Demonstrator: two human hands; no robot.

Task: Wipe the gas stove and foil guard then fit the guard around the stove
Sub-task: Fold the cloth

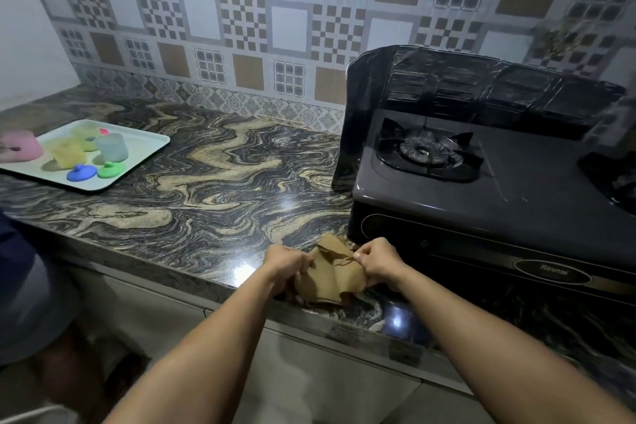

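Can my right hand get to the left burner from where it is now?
Probably yes. The right hand grips the cloth at the stove's front; nothing stands between it and the burner.

The head view looks forward and down, close over the countertop (213,162) edge.

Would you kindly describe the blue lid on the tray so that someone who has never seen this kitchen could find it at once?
Start at the marbled countertop and go to its far left end, away from the gas stove, where a pale tray lies. On the tray's near edge two round knobbed lids sit side by side. The blue lid is the left one; its neighbour, the green lid, differs only in colour.
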